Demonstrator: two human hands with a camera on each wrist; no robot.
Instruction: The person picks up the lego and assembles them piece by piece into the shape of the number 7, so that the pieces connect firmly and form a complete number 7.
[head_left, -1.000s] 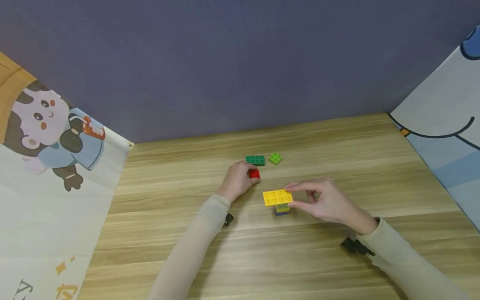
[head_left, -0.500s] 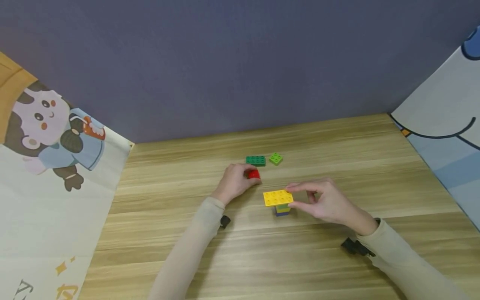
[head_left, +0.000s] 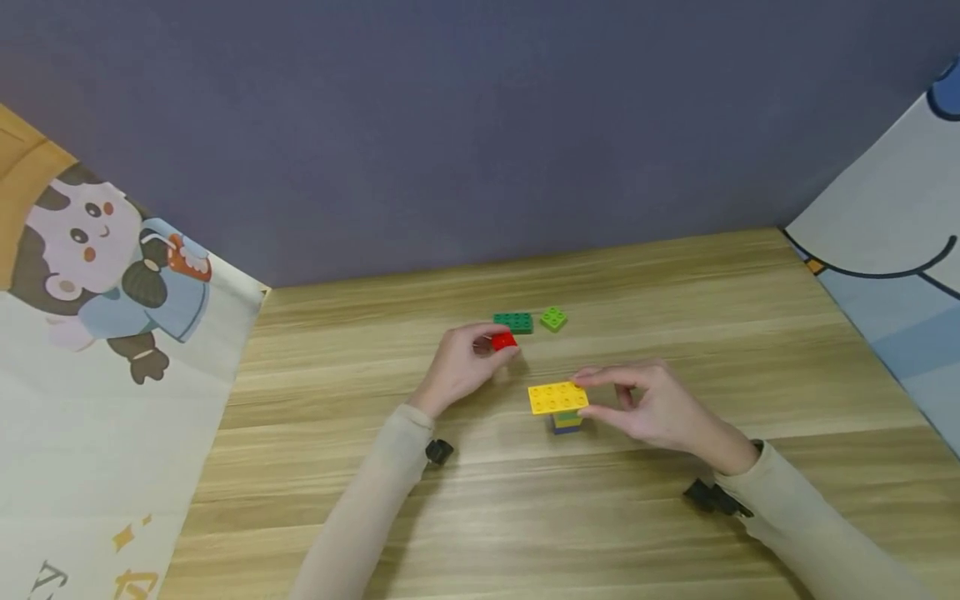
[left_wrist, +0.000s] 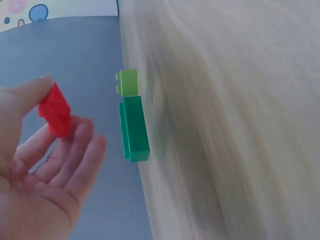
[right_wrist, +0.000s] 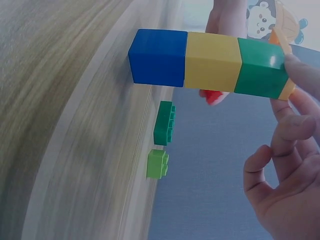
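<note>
My left hand point(head_left: 459, 364) pinches a red toy brick point(left_wrist: 56, 111) between thumb and fingers, held above the table. A tower of blocks stands upright on the wood: a blue brick point(right_wrist: 159, 57) at the bottom, a yellow brick point(right_wrist: 212, 61) above it, then a green brick point(right_wrist: 262, 67). On top lies a flat yellow plate point(head_left: 557, 397) with studs, wider than the tower. My right hand point(head_left: 651, 407) pinches the right end of this plate with thumb and fingers. The plate hides most of the tower in the head view.
Behind my left hand lie a dark green brick point(head_left: 513, 323) and a smaller light green brick point(head_left: 553, 318) on the wooden table point(head_left: 465, 517). A dark blue-grey wall point(head_left: 480, 142) rises along the back edge, with printed panels at both sides.
My left hand has raised the red brick off the table and drawn slightly back to the left. My right hand stays on the yellow plate.
</note>
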